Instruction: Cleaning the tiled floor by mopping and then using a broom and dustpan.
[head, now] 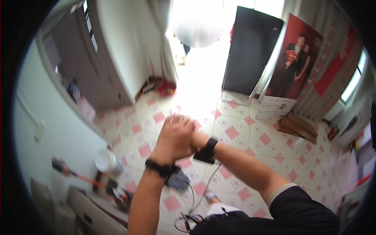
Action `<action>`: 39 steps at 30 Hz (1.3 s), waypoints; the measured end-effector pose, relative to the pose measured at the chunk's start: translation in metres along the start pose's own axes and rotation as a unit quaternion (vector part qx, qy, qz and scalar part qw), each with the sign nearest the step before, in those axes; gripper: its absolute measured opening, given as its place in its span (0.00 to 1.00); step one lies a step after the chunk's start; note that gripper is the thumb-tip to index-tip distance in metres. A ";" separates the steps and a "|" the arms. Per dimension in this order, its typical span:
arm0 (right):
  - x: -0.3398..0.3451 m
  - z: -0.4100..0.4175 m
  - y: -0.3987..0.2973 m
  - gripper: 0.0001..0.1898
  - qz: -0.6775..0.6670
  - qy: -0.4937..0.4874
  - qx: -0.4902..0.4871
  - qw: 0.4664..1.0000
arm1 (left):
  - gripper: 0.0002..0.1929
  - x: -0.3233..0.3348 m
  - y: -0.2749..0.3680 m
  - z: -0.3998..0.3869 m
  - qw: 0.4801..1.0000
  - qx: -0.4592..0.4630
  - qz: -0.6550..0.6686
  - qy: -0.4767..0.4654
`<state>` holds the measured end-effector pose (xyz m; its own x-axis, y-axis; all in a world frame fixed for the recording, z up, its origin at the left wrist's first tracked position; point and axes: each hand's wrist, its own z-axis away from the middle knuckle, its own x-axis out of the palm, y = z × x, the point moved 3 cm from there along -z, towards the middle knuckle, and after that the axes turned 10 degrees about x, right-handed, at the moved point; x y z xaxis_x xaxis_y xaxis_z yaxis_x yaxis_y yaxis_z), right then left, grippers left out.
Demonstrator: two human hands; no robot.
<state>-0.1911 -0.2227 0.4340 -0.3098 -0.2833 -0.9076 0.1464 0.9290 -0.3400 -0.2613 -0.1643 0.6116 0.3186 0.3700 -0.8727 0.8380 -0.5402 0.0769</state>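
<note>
Both of my hands are together in front of my body, above the tiled floor (232,132). My left hand (174,139) lies over my right hand (197,140) and appears to clasp it. Most of my right hand's fingers are hidden, and both hands are slightly blurred. Around my left wrist is a black strap (158,168). Another black strap (211,147) with a dark flat device is on my right wrist. Thin cables (210,177) hang below the wrists towards my waist. Beneath my left wrist shows a grey-blue cloth-like bundle (179,179).
A long tool with an orange shaft (89,178) leans at left near a white bucket (105,161). Ahead are a red basin (166,88), a tall black panel (252,51), a large photo poster (293,61) and flattened cardboard (298,127). Bright light fills the doorway (199,73).
</note>
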 end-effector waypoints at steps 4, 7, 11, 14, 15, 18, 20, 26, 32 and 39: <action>-0.053 -0.057 0.027 0.11 0.059 0.116 0.008 0.992 | 0.34 -0.018 -0.007 0.016 0.987 -0.061 0.103 -0.111; -0.095 -0.081 0.044 0.11 0.094 0.183 0.017 0.978 | 0.42 -0.016 -0.026 0.021 0.962 -0.067 0.208 -0.166; -0.075 -0.143 0.055 0.12 -0.113 0.170 0.053 0.978 | 0.37 -0.042 -0.060 0.052 0.902 -0.126 0.392 -0.125; -0.090 -0.167 0.017 0.13 -0.100 0.097 0.116 0.983 | 0.24 -0.036 -0.101 0.082 0.874 -0.278 0.399 -0.018; -0.077 -0.177 0.021 0.15 -0.008 0.103 0.081 0.991 | 0.20 -0.028 -0.109 0.075 0.881 -0.332 0.336 0.033; -0.086 -0.184 0.014 0.25 -0.122 0.019 0.179 0.976 | 0.13 -0.026 -0.113 0.078 0.923 -0.358 0.123 0.074; -0.083 -0.198 0.012 0.25 -0.129 0.034 0.167 0.977 | 0.13 -0.028 -0.125 0.085 0.913 -0.371 0.134 0.100; -0.098 -0.209 -0.036 0.20 -0.090 -0.037 0.165 0.981 | 0.14 -0.045 -0.153 0.138 0.870 -0.433 0.167 0.165; -0.014 -0.264 -0.006 0.17 -0.079 0.102 0.133 0.983 | 0.13 -0.048 -0.142 0.134 0.894 -0.382 0.159 0.173; -0.027 -0.249 -0.037 0.15 -0.109 0.090 0.112 0.984 | 0.13 -0.058 -0.145 0.164 0.857 -0.428 0.200 0.205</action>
<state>-0.4223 -0.1903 0.5327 -0.5156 -0.4041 -0.7556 0.2545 0.7698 -0.5853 -0.4739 -0.2315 0.5716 0.6379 0.6144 -0.4644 0.5873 0.0021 0.8094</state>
